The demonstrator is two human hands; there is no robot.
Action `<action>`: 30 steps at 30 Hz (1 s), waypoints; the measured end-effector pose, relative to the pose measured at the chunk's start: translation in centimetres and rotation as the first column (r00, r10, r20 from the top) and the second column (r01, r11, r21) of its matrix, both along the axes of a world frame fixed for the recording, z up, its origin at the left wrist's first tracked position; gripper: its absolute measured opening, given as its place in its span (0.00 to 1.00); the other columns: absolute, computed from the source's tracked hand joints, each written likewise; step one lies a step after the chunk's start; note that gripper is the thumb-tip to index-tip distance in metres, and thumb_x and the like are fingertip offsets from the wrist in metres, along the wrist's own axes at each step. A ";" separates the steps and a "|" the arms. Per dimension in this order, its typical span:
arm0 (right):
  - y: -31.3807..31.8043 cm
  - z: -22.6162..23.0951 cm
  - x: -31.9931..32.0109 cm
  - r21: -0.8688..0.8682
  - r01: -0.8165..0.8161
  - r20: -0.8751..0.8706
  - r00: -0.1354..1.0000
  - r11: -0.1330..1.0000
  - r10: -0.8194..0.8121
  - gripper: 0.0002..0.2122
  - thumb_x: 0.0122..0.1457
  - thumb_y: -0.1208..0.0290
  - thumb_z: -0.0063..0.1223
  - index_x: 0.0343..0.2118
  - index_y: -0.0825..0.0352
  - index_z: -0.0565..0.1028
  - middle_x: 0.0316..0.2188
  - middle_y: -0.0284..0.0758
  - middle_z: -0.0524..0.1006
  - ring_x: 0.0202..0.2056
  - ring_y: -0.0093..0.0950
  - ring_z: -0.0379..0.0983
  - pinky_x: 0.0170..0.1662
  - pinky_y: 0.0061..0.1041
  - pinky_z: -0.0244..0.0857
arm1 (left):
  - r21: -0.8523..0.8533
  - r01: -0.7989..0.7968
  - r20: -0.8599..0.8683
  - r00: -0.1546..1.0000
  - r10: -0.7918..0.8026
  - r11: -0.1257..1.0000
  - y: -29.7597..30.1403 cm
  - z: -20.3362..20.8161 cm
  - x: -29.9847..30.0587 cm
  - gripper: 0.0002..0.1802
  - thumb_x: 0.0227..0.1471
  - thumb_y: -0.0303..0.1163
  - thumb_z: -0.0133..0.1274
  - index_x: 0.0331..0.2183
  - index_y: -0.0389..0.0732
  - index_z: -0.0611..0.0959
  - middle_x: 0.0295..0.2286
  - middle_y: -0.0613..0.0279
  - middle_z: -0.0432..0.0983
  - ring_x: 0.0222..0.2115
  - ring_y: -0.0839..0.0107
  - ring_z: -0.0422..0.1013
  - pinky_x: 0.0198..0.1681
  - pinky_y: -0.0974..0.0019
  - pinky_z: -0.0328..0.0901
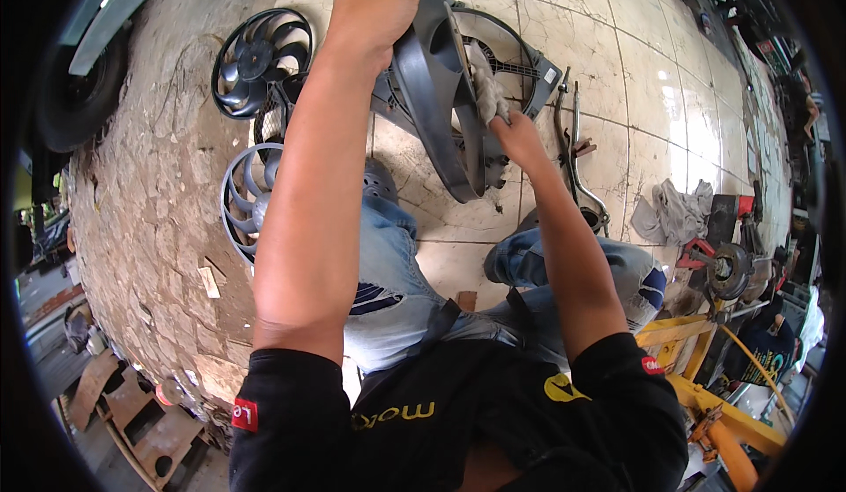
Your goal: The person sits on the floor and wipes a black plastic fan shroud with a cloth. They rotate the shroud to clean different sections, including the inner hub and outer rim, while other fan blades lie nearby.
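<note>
We see our left hand [374, 3] clamped around the upper edge of a dark grey plastic fan shroud [432, 95], which stands tilted on edge over the tiled floor [634, 78] in front of our knees. Our right hand [518, 135] is closed on a dirty grey rag [486, 86], pressing it against the inner face of the shroud near its round opening. To the left, two loose fan blades lie flat on the rough concrete: a black fan [260, 60] farther away and a grey fan [247, 197] nearer us, partly hidden by our left forearm. A bent metal bar [573, 152] lies just right of the shroud, and a crumpled cloth [674, 214] rests farther right.
</note>
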State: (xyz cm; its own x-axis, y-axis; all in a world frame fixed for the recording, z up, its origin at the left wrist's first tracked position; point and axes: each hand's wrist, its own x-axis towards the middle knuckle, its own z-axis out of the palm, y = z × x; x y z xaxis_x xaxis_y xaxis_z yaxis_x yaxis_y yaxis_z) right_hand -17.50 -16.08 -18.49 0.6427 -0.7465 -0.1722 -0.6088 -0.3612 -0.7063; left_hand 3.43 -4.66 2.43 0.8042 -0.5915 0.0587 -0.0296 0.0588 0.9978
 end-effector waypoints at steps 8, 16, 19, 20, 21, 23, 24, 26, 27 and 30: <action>0.1 9.8 6.2 0.085 0.047 0.717 0.690 0.995 -0.094 0.18 0.63 0.59 0.51 0.41 0.73 0.77 0.28 0.41 0.80 0.32 0.29 0.74 0.39 0.29 0.67 | -0.044 -0.024 -0.089 0.996 0.020 0.999 -0.8 0.1 -0.8 0.47 0.53 0.26 0.53 0.68 0.35 0.48 0.58 0.42 0.63 0.55 0.56 0.66 0.57 0.60 0.63; -1.9 3.2 1.9 -0.186 -0.045 0.031 0.998 0.981 0.051 0.22 0.60 0.54 0.51 0.34 0.75 0.76 0.34 0.59 0.77 0.41 0.54 0.75 0.43 0.43 0.68 | -0.189 0.233 -0.169 0.949 -0.265 0.954 -1.7 -0.4 -0.4 0.45 0.56 0.28 0.47 0.68 0.33 0.44 0.62 0.37 0.57 0.61 0.54 0.59 0.63 0.63 0.54; -2.9 5.5 2.8 0.111 0.115 0.203 0.970 0.987 -0.136 0.19 0.63 0.59 0.53 0.40 0.74 0.78 0.37 0.47 0.80 0.40 0.38 0.78 0.43 0.33 0.69 | -0.289 0.215 -0.116 0.960 -0.256 0.933 -1.3 0.3 -1.4 0.43 0.54 0.23 0.46 0.67 0.33 0.48 0.60 0.38 0.62 0.58 0.53 0.62 0.62 0.62 0.56; -3.4 6.1 3.0 0.229 0.132 0.321 0.925 0.964 -0.203 0.16 0.64 0.61 0.52 0.42 0.73 0.78 0.39 0.42 0.81 0.41 0.33 0.78 0.43 0.31 0.70 | -0.328 0.232 -0.103 0.955 -0.278 0.916 -1.1 0.8 -2.1 0.43 0.54 0.22 0.45 0.67 0.32 0.48 0.59 0.39 0.62 0.58 0.52 0.63 0.62 0.62 0.56; -3.1 7.4 3.6 0.233 0.088 0.406 0.896 0.969 -0.179 0.16 0.65 0.62 0.53 0.43 0.73 0.78 0.41 0.40 0.81 0.42 0.31 0.77 0.44 0.30 0.69 | -0.386 0.190 -0.142 0.954 -0.262 0.903 -1.2 0.9 -2.7 0.40 0.53 0.21 0.44 0.66 0.32 0.53 0.60 0.38 0.61 0.60 0.52 0.60 0.64 0.62 0.54; -1.4 10.2 4.5 0.229 0.000 0.564 0.815 0.973 -0.133 0.16 0.65 0.62 0.53 0.46 0.72 0.77 0.43 0.35 0.79 0.44 0.26 0.75 0.45 0.28 0.69 | -0.323 0.078 -0.042 0.994 -0.097 0.943 -2.8 -0.7 -2.5 0.38 0.54 0.22 0.44 0.65 0.32 0.56 0.61 0.38 0.59 0.62 0.51 0.58 0.65 0.62 0.52; -1.0 11.1 4.2 0.286 0.014 0.608 0.770 0.958 -0.193 0.16 0.64 0.63 0.54 0.47 0.72 0.76 0.44 0.35 0.79 0.44 0.26 0.76 0.46 0.28 0.69 | -0.300 0.031 0.010 1.000 -0.029 0.953 -3.7 -1.2 -2.5 0.37 0.54 0.22 0.43 0.65 0.33 0.57 0.62 0.38 0.57 0.63 0.51 0.56 0.65 0.61 0.52; 0.3 12.6 3.4 0.410 0.016 0.677 0.665 0.912 -0.315 0.17 0.64 0.64 0.55 0.48 0.72 0.75 0.44 0.36 0.78 0.44 0.28 0.76 0.47 0.30 0.69 | -0.167 -0.096 0.057 0.993 0.107 0.981 -3.4 -0.4 -3.2 0.33 0.55 0.23 0.43 0.63 0.32 0.62 0.61 0.31 0.54 0.64 0.45 0.52 0.67 0.59 0.49; 1.5 14.5 3.0 0.479 0.097 0.620 0.666 0.872 -0.415 0.18 0.64 0.64 0.55 0.50 0.72 0.73 0.47 0.38 0.77 0.44 0.29 0.76 0.48 0.32 0.69 | -0.105 -0.218 0.147 0.961 0.232 0.970 -4.3 -1.5 -2.9 0.32 0.56 0.23 0.43 0.63 0.32 0.62 0.61 0.29 0.53 0.64 0.43 0.52 0.67 0.58 0.49; 3.8 18.2 1.5 0.371 0.067 0.713 0.618 0.926 -0.331 0.18 0.64 0.64 0.55 0.51 0.72 0.73 0.49 0.39 0.77 0.47 0.29 0.76 0.49 0.33 0.69 | -0.080 -0.273 0.154 0.947 0.283 0.959 -4.1 -1.6 -1.8 0.31 0.57 0.25 0.43 0.62 0.32 0.63 0.61 0.24 0.49 0.65 0.37 0.48 0.68 0.54 0.46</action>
State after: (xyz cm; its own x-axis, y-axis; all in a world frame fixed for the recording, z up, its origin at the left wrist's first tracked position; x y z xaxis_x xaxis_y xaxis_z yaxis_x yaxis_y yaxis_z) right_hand -16.01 -12.23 -0.29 0.4819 -0.8727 0.0785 0.1523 -0.0048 -0.9883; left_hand 1.63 -8.79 0.82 0.9130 -0.3376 0.2291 -0.2142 0.0812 0.9734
